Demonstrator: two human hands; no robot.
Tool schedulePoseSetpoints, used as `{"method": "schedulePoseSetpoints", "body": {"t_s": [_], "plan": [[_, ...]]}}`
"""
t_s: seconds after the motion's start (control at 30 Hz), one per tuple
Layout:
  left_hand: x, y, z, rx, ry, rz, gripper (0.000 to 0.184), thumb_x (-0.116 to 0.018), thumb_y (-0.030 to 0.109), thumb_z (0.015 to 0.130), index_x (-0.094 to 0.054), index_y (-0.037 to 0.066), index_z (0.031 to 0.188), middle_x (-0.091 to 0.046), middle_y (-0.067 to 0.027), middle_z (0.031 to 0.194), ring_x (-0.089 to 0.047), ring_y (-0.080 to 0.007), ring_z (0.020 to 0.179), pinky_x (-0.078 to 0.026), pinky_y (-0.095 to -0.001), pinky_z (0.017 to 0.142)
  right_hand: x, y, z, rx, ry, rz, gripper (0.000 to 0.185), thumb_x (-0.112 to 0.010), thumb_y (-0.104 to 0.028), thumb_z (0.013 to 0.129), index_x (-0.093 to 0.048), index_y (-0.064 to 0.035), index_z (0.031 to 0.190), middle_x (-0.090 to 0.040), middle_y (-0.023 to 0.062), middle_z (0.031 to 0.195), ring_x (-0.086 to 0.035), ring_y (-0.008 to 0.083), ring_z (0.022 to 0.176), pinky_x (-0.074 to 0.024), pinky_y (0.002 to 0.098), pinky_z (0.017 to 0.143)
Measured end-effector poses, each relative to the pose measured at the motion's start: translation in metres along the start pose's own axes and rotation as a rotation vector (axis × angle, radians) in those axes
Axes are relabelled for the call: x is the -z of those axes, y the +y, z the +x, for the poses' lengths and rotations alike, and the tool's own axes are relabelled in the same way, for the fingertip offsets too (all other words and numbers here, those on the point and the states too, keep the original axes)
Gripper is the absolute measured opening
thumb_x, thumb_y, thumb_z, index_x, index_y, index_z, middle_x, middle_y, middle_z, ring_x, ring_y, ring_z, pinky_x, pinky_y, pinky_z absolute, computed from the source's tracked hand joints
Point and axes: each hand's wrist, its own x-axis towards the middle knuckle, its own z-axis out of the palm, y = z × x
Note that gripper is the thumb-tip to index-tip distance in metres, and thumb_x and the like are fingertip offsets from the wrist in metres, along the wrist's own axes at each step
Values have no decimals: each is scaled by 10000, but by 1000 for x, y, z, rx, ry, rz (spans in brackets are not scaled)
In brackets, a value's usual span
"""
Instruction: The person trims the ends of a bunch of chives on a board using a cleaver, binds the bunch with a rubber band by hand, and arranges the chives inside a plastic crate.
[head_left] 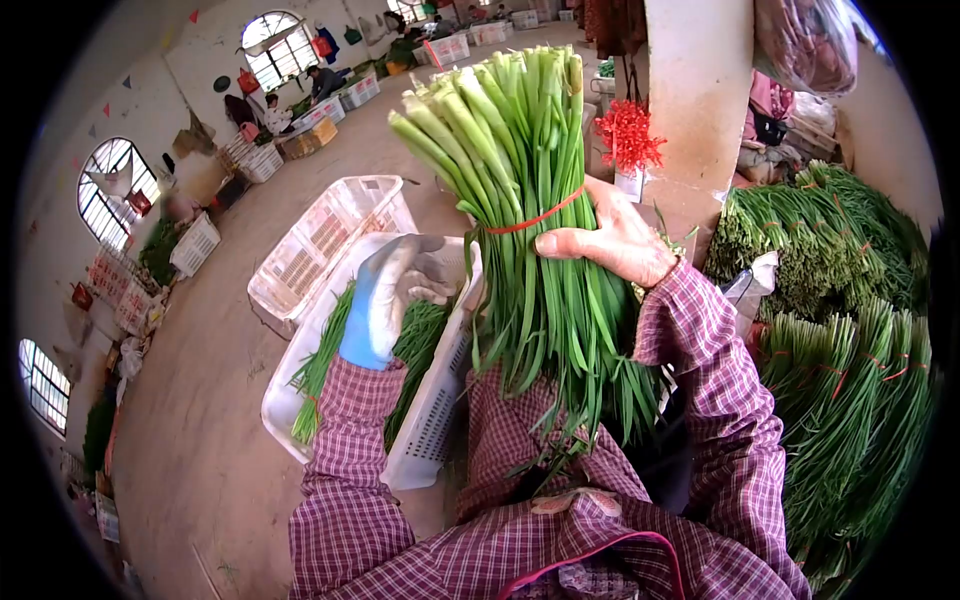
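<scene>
My right hand (pixel 612 235) grips a thick bunch of garlic chives (pixel 530 180), its thumb lying across the front just below a red band (pixel 540 212). The pale cut ends point up and away, and the long green leaves hang toward my lap. My left hand (pixel 400 285), in a white and blue glove, hovers over a white plastic basket (pixel 425 440) with its fingers curved and apart. Nothing shows in it, and it is separate from the bunch. More green chives (pixel 325 375) lie inside the basket under my left hand and wrist.
Banded bunches of chives (pixel 850 400) are piled at my right, with another heap (pixel 810 225) behind them. A second white crate (pixel 330 230) stands beyond the basket. Red ties (pixel 630 135) hang by a pillar (pixel 695 100). People (pixel 322 85) sit near crates along the far wall.
</scene>
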Motion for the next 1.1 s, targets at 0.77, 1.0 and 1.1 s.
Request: {"method": "schedulePoseSetpoints", "body": {"t_s": [0.77,1.0,1.1], "plan": [[-86,-32,-23,-11,66,-340,591,-722,264,813,-491,-3,1288,-597,-83,1171,-577,-168,1051,-438,-324,961,-73,88,-92,-357,-260,677,614,-609,-446,894,-528,-2,1309,-594,99,1243,-519,174,1154,-378,335,1018],[-87,-68,-33,153,221,-407,358,-601,236,891,-595,25,1181,-644,-41,1059,-619,-136,943,-505,-299,862,-84,93,-111,-501,-287,745,641,-619,-453,894,-503,-6,1338,-583,95,1258,-509,172,1169,-370,337,1031],[-84,-68,-39,147,220,-412,434,-599,227,891,-529,15,1264,-614,-60,1146,-600,-147,1022,-486,-306,910,-84,86,-112,-483,-275,706,694,-630,-471,882,-465,-8,1372,-559,104,1294,-487,175,1197,-363,337,1043]]}}
